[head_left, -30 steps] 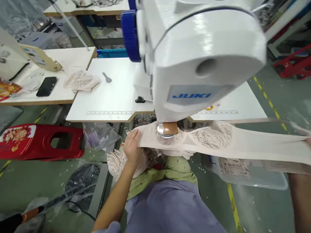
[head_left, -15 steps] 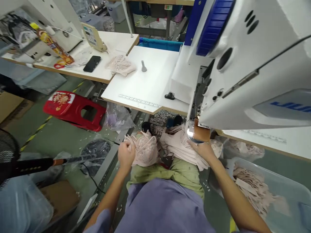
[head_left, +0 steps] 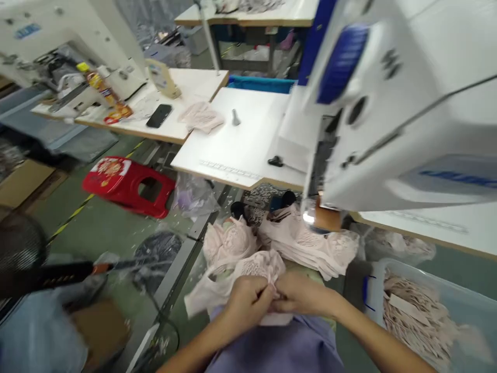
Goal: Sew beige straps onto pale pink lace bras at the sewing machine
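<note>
Over the lap, my left hand (head_left: 250, 300) and my right hand (head_left: 298, 294) come together on a pale pink lace bra (head_left: 223, 284). Both are closed, with fingertips pinching its fabric; the exact grip is blurred. One side of the bra hangs out to the left of my left hand. Just beyond it, another pink bra with moulded cups (head_left: 229, 241) rests at my left knee. A layered stack of pink bras (head_left: 306, 243) lies to the right, below the sewing machine's arm end (head_left: 328, 217).
A white sewing machine (head_left: 407, 129) looms at the right above its white table (head_left: 229, 147). At lower right stands a clear bin (head_left: 446, 290) of pink strips. A red stool (head_left: 128, 184) and a dark fan (head_left: 23, 254) are at left. A phone (head_left: 159, 115) lies on the neighbouring table.
My hands have come from the separate piles to the middle of the lap, where they now hold a bra between them. The view has shifted slightly.
</note>
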Action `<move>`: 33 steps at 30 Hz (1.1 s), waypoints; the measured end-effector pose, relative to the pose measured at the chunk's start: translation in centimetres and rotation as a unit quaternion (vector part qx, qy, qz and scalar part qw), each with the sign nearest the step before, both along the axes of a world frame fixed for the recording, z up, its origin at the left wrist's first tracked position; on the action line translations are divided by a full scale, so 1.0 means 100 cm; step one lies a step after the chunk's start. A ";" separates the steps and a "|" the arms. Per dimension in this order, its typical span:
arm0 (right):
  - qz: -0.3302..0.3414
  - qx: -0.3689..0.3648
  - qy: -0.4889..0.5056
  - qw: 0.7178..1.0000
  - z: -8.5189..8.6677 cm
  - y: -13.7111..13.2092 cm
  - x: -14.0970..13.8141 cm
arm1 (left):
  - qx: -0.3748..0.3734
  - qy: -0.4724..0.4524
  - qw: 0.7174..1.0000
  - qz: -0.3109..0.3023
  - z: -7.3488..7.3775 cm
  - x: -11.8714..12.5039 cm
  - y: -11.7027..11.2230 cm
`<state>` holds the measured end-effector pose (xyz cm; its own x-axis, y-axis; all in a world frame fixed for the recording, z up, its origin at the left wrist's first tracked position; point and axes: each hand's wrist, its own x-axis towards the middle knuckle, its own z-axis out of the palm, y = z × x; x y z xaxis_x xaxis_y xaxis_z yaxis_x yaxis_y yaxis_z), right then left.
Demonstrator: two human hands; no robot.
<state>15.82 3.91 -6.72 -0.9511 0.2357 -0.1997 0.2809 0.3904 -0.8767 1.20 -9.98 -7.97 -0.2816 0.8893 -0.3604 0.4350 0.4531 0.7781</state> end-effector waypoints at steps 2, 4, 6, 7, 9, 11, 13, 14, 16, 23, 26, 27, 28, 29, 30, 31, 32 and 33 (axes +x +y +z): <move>0.011 -0.067 -0.001 0.998 0.033 0.004 0.015 | 0.081 -0.105 0.991 0.037 0.004 0.009 0.028; -0.004 -0.113 0.005 0.994 0.065 0.015 0.042 | 0.077 -0.255 0.963 0.034 0.001 0.018 0.064; -0.046 -0.139 0.004 0.989 0.091 0.026 0.073 | 0.002 -0.390 0.920 -0.046 -0.004 0.032 0.098; -0.046 -0.152 0.004 0.987 0.100 0.033 0.087 | -0.031 -0.431 0.898 -0.078 -0.006 0.040 0.111; -0.014 -0.140 -0.020 0.990 0.108 0.050 0.107 | -0.029 -0.450 0.891 -0.060 -0.007 0.053 0.128; -0.053 -0.011 -0.084 0.995 0.103 0.080 0.113 | 0.006 -0.412 0.911 0.012 -0.005 0.059 0.136; -0.238 0.222 -0.170 0.930 0.090 0.124 0.106 | 0.027 -0.341 0.939 0.031 -0.001 0.060 0.138; -0.333 0.323 -0.210 0.860 0.082 0.150 0.100 | 0.035 -0.301 0.953 0.007 0.001 0.060 0.138; -0.392 0.402 -0.256 0.787 0.070 0.201 0.085 | 0.066 -0.226 0.971 -0.052 0.006 0.060 0.136; -0.400 0.398 -0.228 0.793 0.073 0.252 0.078 | 0.187 0.027 0.965 -0.180 0.025 0.069 0.131; -0.455 0.300 -0.097 0.833 0.075 0.223 0.092 | 0.323 0.153 0.888 -0.288 0.041 0.068 0.135; -0.484 0.225 -0.028 0.845 0.073 0.213 0.095 | 0.363 0.188 0.861 -0.303 0.046 0.065 0.137; -0.507 0.131 0.040 0.851 0.070 0.204 0.098 | 0.390 0.221 0.841 -0.302 0.051 0.060 0.138; -0.521 0.028 0.096 0.848 0.066 0.195 0.100 | 0.401 0.251 0.833 -0.286 0.056 0.054 0.139; -0.520 -0.072 0.131 0.841 0.063 0.187 0.099 | 0.393 0.280 0.837 -0.260 0.059 0.047 0.140; -0.510 -0.165 0.151 0.831 0.059 0.178 0.098 | 0.372 0.305 0.846 -0.231 0.061 0.040 0.140; -0.490 -0.244 0.160 0.821 0.056 0.170 0.095 | 0.346 0.326 0.856 -0.203 0.063 0.033 0.139; -0.465 -0.304 0.161 0.816 0.054 0.161 0.091 | 0.320 0.341 0.865 -0.181 0.064 0.027 0.139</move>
